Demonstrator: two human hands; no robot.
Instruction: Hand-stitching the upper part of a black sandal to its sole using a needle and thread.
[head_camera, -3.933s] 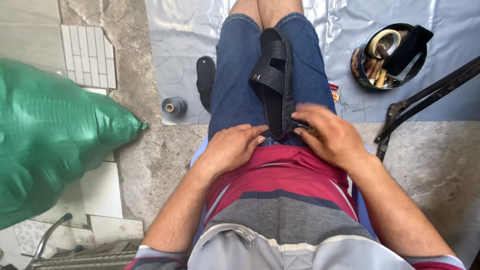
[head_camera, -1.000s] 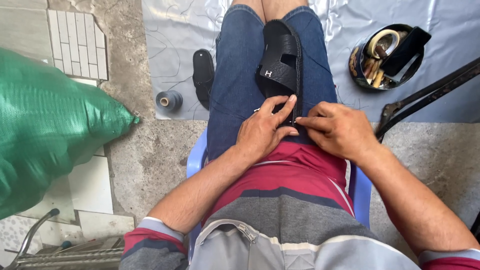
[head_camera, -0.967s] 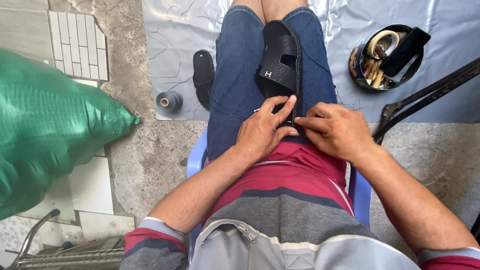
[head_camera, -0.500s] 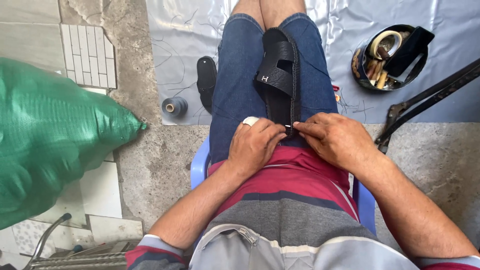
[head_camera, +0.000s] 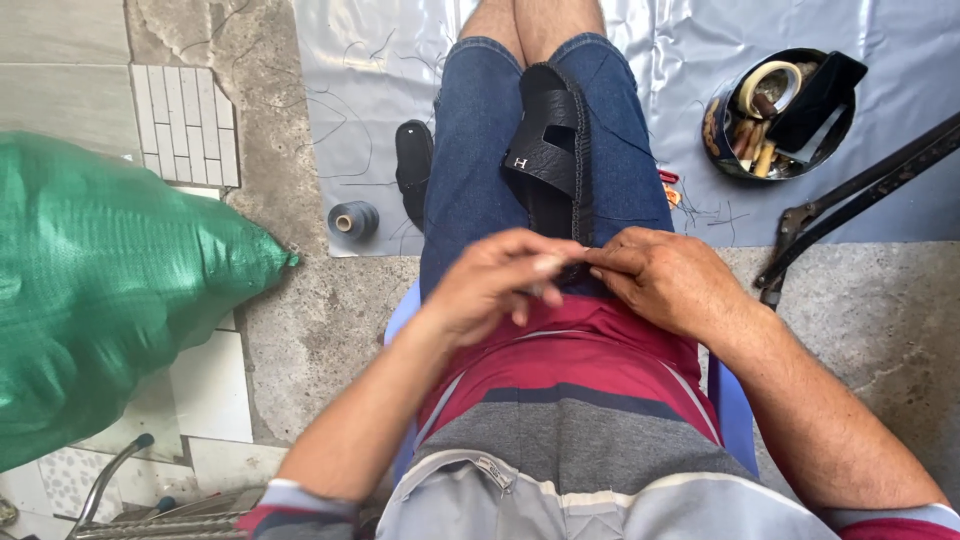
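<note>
Head view: black sandal (head_camera: 553, 160) lying lengthwise on the lap, across the denim shorts (head_camera: 480, 170), heel end toward the body. Left hand (head_camera: 497, 283) and right hand (head_camera: 668, 280) meeting at that near end, fingertips touching just over the sole's edge. Left fingers (head_camera: 545, 264) pinched narrow, as on something thin, too small to make out; right fingers (head_camera: 606, 262) curled down and pressed on the sandal's heel end. Striped shirt (head_camera: 560, 400) below, blue chair (head_camera: 735, 410) edge showing at both hips. Beyond the knees, grey sheet (head_camera: 340, 60) spread on the floor, with a second sandal (head_camera: 413, 165) and a thread spool (head_camera: 353, 219) left of the legs. Right, a round tin (head_camera: 782, 113) holding tape and tools, and a dark metal stand (head_camera: 860, 195). Far left, green sack (head_camera: 100, 290).
</note>
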